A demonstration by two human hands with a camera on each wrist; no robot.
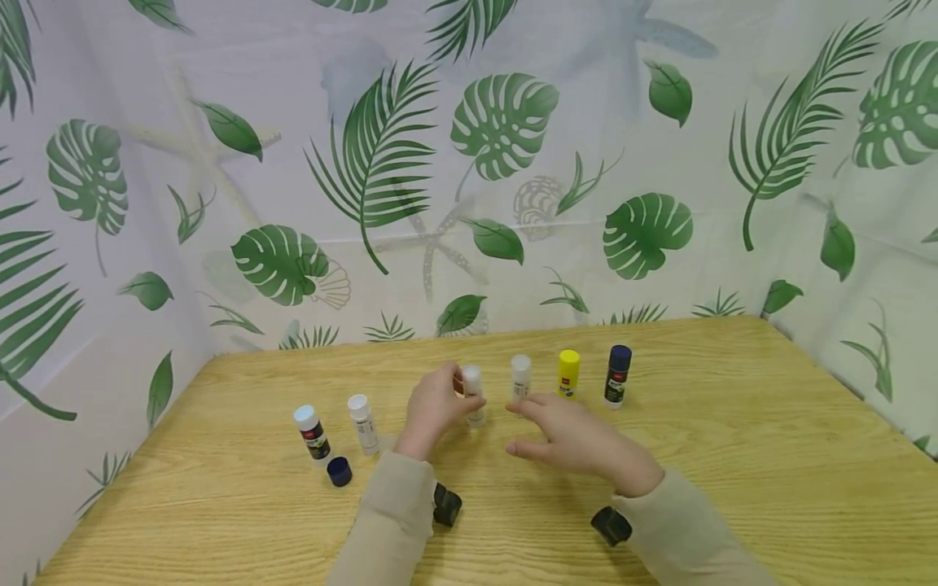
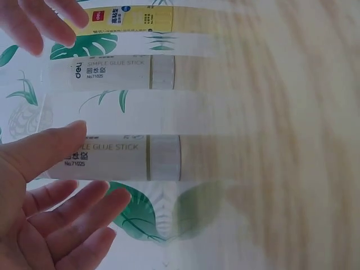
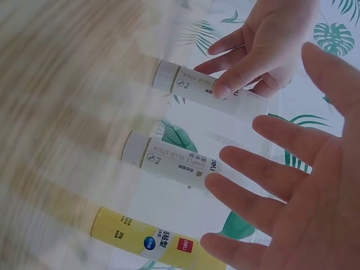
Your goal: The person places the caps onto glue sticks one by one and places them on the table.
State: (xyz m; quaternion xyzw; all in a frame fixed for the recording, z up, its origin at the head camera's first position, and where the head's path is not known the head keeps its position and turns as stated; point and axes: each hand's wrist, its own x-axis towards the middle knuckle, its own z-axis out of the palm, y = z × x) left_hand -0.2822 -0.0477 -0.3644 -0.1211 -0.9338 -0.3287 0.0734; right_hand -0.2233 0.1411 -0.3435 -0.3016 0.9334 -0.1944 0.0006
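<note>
A white glue stick [image 1: 474, 415] stands upright on the table. My left hand [image 1: 437, 405] is spread around it, the thumb [image 2: 56, 143] in front and the loosely bent fingers [image 2: 101, 225] on the other side, apart from the stick in the left wrist view. My right hand [image 1: 567, 435] reaches in from the right with straight, spread fingers and holds nothing. Its fingertips are close to a second white glue stick [image 3: 174, 160]; touching or not, I cannot tell. A yellow glue stick [image 1: 568, 373] stands just beyond that hand, its lower part hidden.
A dark blue glue stick [image 1: 618, 378] stands at the right end of the row. On the left are a black-labelled, white-topped glue stick [image 1: 313, 434], another white glue stick [image 1: 363, 426] and a loose dark blue cap [image 1: 339, 471]. A leaf-patterned cloth [image 1: 557, 268] hangs behind the wooden table [image 1: 733, 456].
</note>
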